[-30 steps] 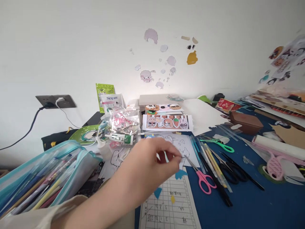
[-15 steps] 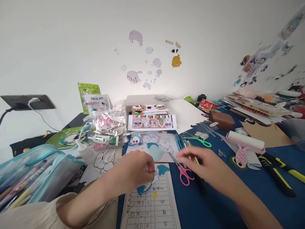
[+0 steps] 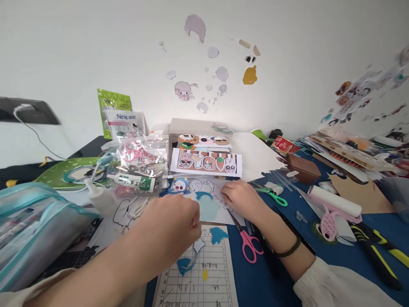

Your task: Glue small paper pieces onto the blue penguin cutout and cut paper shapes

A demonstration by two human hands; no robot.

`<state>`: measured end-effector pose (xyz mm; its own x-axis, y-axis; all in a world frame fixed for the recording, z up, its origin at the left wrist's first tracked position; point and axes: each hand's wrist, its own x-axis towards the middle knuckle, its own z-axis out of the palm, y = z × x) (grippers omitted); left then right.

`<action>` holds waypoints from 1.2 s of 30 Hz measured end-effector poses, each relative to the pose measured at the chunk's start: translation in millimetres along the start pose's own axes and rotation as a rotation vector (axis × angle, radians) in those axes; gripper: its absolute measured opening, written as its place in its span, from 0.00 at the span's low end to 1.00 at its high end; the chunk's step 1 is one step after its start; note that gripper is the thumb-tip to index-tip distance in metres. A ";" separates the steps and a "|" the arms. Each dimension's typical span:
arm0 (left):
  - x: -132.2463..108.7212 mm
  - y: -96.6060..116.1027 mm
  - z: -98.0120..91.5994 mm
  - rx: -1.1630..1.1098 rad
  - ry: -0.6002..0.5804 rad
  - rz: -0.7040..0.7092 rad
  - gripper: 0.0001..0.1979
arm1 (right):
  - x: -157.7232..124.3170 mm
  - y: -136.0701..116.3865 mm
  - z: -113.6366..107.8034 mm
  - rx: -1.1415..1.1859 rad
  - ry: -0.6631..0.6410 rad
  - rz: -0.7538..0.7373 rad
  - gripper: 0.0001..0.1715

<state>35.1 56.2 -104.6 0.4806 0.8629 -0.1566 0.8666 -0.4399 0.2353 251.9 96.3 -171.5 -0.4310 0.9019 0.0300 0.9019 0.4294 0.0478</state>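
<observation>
My left hand (image 3: 180,224) is closed, fingers curled inward, over the edge between the drawing sheet and the lined paper; whatever it may hold is hidden. Further right, my right hand (image 3: 244,198) reaches over the outline drawing sheet (image 3: 194,186), its fingers together and fingertips bent down at the drawn shapes. Between the hands lies a pale blue paper cutout (image 3: 209,209). A blue and white character cutout (image 3: 179,186) rests at the sheet's upper left. Pink-handled scissors (image 3: 251,246) lie below my right hand.
Blue scraps (image 3: 218,235) and a yellow scrap (image 3: 205,274) lie on the lined paper (image 3: 220,277). Green scissors (image 3: 276,197), a pink lint roller (image 3: 332,213) and pliers (image 3: 370,251) are to the right. A glue bottle (image 3: 99,198) and pencil bag (image 3: 41,226) stand left.
My right hand has moved left and forward, from beside the pink scissors to over the drawing sheet. My left hand stays closed in nearly the same place. The camera view has shifted slightly.
</observation>
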 end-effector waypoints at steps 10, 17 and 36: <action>4.2 0.2 -2.1 -0.361 0.043 -0.035 0.10 | -8.3 2.3 3.5 0.036 0.521 -0.001 0.09; 12.5 -4.2 -3.2 -0.971 -0.063 -0.016 0.16 | -30.4 -44.9 -27.6 -0.036 0.994 -0.305 0.06; 8.7 4.8 -0.3 -1.254 0.009 -0.035 0.05 | -33.9 -66.9 -27.2 0.854 0.947 -0.017 0.12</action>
<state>43.5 61.6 -104.5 0.4548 0.8732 -0.1753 0.1525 0.1176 0.9813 205.4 35.8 -148.5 0.0224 0.6609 0.7501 0.4770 0.6523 -0.5890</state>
